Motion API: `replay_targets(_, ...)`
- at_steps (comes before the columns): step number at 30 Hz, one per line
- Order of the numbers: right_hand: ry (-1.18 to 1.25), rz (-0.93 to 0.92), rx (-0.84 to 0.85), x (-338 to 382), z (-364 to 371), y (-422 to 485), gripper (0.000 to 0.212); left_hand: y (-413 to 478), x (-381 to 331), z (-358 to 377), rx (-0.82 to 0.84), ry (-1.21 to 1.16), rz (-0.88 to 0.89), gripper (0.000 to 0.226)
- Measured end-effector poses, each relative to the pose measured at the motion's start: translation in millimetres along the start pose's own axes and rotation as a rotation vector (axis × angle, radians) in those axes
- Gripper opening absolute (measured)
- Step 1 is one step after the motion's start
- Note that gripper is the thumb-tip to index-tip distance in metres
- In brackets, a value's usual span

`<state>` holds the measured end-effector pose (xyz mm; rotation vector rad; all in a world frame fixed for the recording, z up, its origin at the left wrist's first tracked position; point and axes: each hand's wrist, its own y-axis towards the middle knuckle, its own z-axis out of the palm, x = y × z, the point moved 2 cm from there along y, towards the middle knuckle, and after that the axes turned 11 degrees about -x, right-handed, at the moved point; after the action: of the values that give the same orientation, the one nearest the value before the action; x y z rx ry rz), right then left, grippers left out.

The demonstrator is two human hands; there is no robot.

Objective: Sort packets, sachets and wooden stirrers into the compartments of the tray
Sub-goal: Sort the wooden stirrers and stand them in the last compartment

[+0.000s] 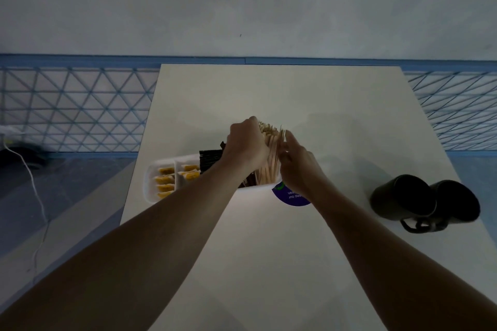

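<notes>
The pale counter (322, 105) carries a white tray (149, 180) set left of centre, probably to keep every compartment within reach, with two black mugs (425, 200) well apart at the right. The left hand (246, 142) grips the wooden stirrers (271, 153), standing the bundle in the tray's right compartment. The right hand (295, 166) steadies the bundle's right side, though whether it grips cannot be told. Dark packets (211, 160) fill the middle and yellow sachets (165, 179) the left.

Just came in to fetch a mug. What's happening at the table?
A person is sorting a tray. The left hand grips a bundle of wooden stirrers standing in the tray's right end; the right hand touches the bundle's other side. To the left, yellow sachets and dark packets already sit in its compartments.
</notes>
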<state>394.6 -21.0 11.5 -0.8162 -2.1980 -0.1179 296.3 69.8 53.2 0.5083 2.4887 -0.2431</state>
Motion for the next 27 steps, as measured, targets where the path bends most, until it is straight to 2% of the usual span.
replay_targets(5,-0.094,-0.268,-0.061,18.7,4.8,-6.8,0.067,-1.7,-2.7,-4.3,-0.010,-0.046,-0.008,0.010)
replay_targets(9,-0.176,-0.363,-0.100,17.4,3.6,-5.4,0.077,-3.8,-0.6,-6.1,-0.047,-0.086,0.021,0.016)
replay_targets(14,-0.226,-0.291,-0.016,11.7,7.0,-9.0,0.076,-4.3,-3.4,-4.8,0.006,-0.013,0.014,0.017)
replay_targets(18,-0.149,-0.229,-0.005,7.4,8.0,-10.3,0.050,-2.2,-1.4,-5.5,-0.016,-0.007,0.022,0.018)
replay_targets(20,-0.128,-0.180,-0.003,5.4,6.7,-9.5,0.036,-2.4,0.4,-8.6,-0.018,-0.017,0.016,0.026)
replay_targets(23,-0.151,-0.121,0.006,2.4,6.3,-8.2,0.038,-3.7,1.1,-15.3,-0.016,-0.036,0.015,0.034)
replay_targets(26,-0.187,-0.042,0.019,-0.9,5.4,-8.2,0.047,-7.3,0.1,-23.3,-0.014,-0.044,0.027,0.022)
replay_targets(27,-0.188,-0.022,0.020,-2.2,5.0,-8.3,0.049,-8.6,0.4,-25.5,-0.016,-0.052,0.026,0.030)
